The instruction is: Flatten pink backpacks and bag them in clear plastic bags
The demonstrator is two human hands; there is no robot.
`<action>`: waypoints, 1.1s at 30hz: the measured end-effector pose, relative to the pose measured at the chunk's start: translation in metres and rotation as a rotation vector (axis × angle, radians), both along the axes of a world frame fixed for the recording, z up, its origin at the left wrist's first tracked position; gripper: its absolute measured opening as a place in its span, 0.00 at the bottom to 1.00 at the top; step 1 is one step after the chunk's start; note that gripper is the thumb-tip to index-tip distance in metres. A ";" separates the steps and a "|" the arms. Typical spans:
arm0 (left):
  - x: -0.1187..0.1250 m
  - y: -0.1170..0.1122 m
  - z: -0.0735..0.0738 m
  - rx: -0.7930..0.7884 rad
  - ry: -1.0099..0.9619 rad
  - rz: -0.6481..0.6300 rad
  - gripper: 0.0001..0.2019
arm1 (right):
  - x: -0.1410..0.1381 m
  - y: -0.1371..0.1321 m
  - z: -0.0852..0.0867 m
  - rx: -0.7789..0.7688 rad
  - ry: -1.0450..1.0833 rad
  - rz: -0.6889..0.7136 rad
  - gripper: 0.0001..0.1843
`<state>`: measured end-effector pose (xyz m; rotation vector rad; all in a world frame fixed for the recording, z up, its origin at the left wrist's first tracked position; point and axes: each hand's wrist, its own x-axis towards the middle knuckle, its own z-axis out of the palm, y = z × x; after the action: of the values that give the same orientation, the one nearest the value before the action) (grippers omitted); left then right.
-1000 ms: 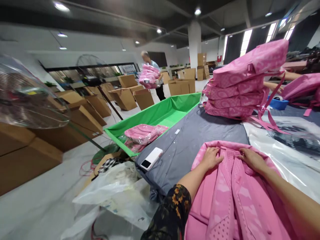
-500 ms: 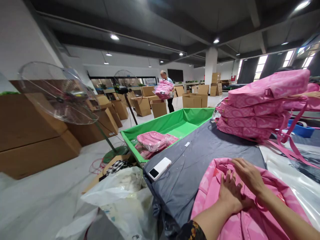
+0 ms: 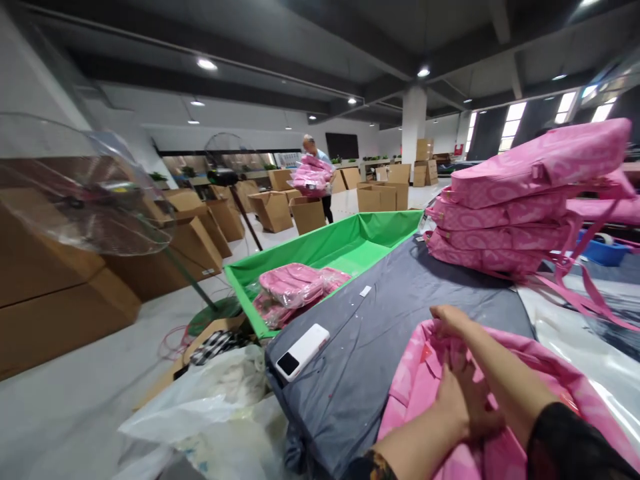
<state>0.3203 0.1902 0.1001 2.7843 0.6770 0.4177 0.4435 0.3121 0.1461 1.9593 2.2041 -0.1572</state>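
Note:
A pink backpack lies on the grey-covered table right in front of me. My right hand reaches across to the backpack's far top edge, fingers curled over the fabric there. Just behind it, my left hand rests flat on the backpack's middle and presses down, partly hidden by my right forearm. A stack of several pink backpacks stands further back on the table, straps hanging off to the right.
A white phone lies near the table's left edge. A green bin beside the table holds bagged pink backpacks. White plastic bags, a fan and cardboard boxes stand left. A person far back carries pink bags.
My hands, spread apart at the backpack's top a second ago, have come together. The right hand crossed over to the far left edge. The view tilted upward.

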 end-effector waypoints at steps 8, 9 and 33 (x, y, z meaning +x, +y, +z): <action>0.005 0.004 0.016 -0.170 0.079 0.053 0.37 | 0.004 -0.086 0.013 0.300 0.065 -0.022 0.18; 0.004 0.003 0.016 -0.195 0.063 0.080 0.36 | 0.023 -0.101 0.019 0.308 0.068 -0.038 0.21; 0.031 0.036 0.002 0.036 -0.082 0.127 0.24 | 0.088 -0.185 -0.005 0.443 -0.048 -0.365 0.24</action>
<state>0.3509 0.2262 0.1018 2.7486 0.8381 0.5710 0.5315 0.1270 0.1416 2.5541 1.9514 0.3560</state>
